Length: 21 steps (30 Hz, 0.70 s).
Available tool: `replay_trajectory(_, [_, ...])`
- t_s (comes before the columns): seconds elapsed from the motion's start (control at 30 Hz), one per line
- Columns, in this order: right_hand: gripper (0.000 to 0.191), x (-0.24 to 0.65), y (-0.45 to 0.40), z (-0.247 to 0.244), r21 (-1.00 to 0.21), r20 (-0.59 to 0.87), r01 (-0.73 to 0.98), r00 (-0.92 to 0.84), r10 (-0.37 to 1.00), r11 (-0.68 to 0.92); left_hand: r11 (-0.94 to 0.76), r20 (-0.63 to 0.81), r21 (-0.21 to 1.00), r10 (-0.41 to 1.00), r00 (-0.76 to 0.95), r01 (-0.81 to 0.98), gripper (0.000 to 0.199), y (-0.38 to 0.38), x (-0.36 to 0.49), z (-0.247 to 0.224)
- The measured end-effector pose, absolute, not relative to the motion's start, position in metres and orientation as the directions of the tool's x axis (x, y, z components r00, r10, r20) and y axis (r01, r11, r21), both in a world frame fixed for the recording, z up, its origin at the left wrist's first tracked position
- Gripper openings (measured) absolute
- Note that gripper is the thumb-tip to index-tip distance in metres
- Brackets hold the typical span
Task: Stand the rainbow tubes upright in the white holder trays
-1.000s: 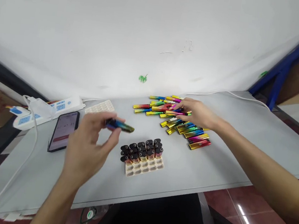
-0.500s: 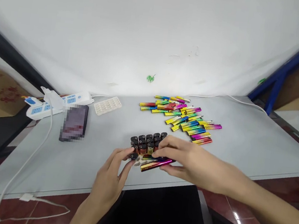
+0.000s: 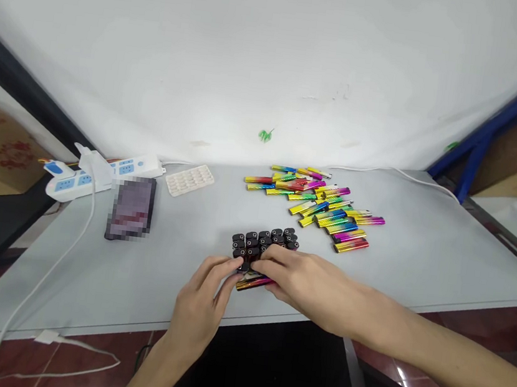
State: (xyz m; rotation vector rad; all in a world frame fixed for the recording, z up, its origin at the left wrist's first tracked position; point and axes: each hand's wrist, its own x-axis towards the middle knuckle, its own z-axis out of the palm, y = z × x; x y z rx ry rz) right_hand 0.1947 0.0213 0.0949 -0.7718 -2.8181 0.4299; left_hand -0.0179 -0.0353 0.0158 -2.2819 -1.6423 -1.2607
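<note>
Rows of upright shiny sticks with black ends [image 3: 265, 238], each end marked with a small ring, stand packed together near the table's front. My left hand [image 3: 206, 291] pinches the front-left black-ended stick [image 3: 244, 266] between thumb and fingertips. My right hand [image 3: 308, 281] is closed round a metallic gold-and-magenta stick [image 3: 251, 283], lying nearly level just in front of the rows. The right fingertips reach in at the front row and hide part of it. Beyond the hands lies a loose pile of similar two-tone sticks [image 3: 316, 207] in yellow, blue, green, red and magenta.
A white slotted tray [image 3: 189, 180] lies back left on the grey table [image 3: 179, 221]. Left of it are a blurred dark phone-like object [image 3: 131, 209] and a white power strip [image 3: 124, 168] with a cable hanging over the edge. Cardboard boxes [image 3: 2, 152] stand beyond both sides.
My right hand has moved left and in towards the front row, bringing the gold-and-magenta stick along. My left hand stays at the front-left corner. The whole view has shifted slightly.
</note>
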Motion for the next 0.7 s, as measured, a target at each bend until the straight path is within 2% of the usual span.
replay_trajectory(0.17, [0.02,0.187,0.025,0.107,-0.307,0.088,0.491,-0.838,0.538,0.815,-0.417,0.645,0.377,0.759,0.088,0.827,0.023,-0.035,-0.017,0.015])
replay_trajectory(0.43, [0.019,0.19,0.03,0.11,-0.333,0.102,0.433,-0.867,0.488,0.838,-0.431,0.612,0.418,0.784,0.102,0.8,0.028,-0.036,-0.02,0.012])
replay_trajectory(0.6, [0.02,0.191,0.034,0.11,-0.353,0.075,0.422,-0.877,0.475,0.835,-0.425,0.634,0.348,0.764,0.124,0.836,0.034,-0.035,-0.022,0.007])
replay_trajectory(0.7, [0.021,0.189,0.035,0.104,-0.316,0.077,0.431,-0.876,0.475,0.845,-0.417,0.664,0.318,0.739,0.114,0.851,0.041,-0.035,-0.023,0.005])
